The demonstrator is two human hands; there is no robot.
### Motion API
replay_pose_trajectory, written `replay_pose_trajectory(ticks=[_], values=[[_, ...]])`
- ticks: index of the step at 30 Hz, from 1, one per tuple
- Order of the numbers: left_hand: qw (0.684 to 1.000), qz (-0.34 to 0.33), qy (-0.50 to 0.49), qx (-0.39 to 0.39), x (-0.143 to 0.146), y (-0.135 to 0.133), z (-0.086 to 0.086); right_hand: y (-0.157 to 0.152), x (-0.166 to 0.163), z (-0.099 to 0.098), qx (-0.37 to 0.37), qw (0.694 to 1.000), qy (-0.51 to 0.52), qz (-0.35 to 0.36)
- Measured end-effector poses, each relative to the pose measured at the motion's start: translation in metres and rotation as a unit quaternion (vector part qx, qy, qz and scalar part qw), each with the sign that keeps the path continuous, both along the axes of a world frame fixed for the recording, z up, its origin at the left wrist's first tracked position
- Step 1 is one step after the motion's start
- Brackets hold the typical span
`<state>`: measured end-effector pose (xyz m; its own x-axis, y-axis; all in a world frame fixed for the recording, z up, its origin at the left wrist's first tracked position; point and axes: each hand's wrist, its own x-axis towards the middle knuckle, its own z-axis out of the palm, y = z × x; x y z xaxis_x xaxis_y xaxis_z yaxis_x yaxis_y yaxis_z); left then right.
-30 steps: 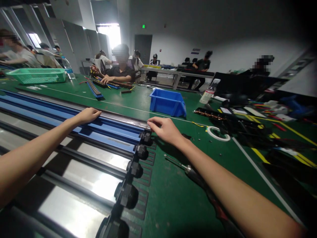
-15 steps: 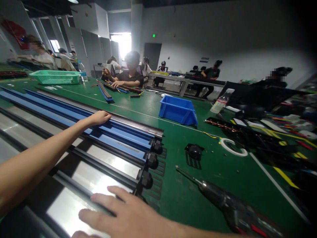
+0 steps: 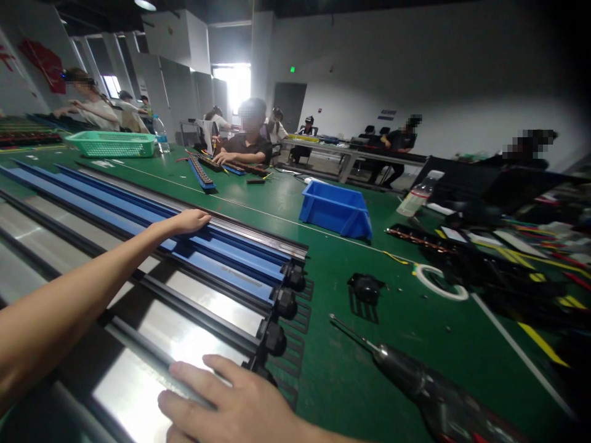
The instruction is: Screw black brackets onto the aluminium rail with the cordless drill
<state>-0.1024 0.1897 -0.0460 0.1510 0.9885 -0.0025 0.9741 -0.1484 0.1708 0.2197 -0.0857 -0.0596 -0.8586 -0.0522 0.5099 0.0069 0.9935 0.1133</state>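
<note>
Several long metal profiles lie side by side across the left of the table, some with blue channels [image 3: 231, 275], others with bright silver faces [image 3: 207, 304]. Black end pieces with round plastic fittings [image 3: 285, 303] cap their right ends. My left hand [image 3: 191, 221] reaches over them, its fingers curled round the far metal profile [image 3: 258, 237]; the fingertips are partly hidden. Low in the view, my right hand [image 3: 240, 400] rests with fingers spread over the nearer silver profiles and holds nothing. To its right lies a power screwdriver [image 3: 415, 372] with a long bit.
A single black fitting [image 3: 366, 288] sits on the green table, near a blue bin [image 3: 336, 212]. Further right are a white ring [image 3: 441, 284], a bottle [image 3: 420, 194] and a wire clutter. A green basket [image 3: 113, 145] stands far left; across the table a co-worker [image 3: 249, 144] handles strips.
The view has shifted slightly, so everything sits a little further right and lower. Both hands keep nearly the same place on the profiles.
</note>
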Motion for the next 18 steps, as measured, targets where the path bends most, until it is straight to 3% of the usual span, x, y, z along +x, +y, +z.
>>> replay_pose_trajectory(ticks=[18], values=[[0.999, -0.028, 0.036, -0.002, -0.002, -0.011, -0.001, -0.011, -0.004, -0.008, -0.036, 0.999, -0.008, -0.013]])
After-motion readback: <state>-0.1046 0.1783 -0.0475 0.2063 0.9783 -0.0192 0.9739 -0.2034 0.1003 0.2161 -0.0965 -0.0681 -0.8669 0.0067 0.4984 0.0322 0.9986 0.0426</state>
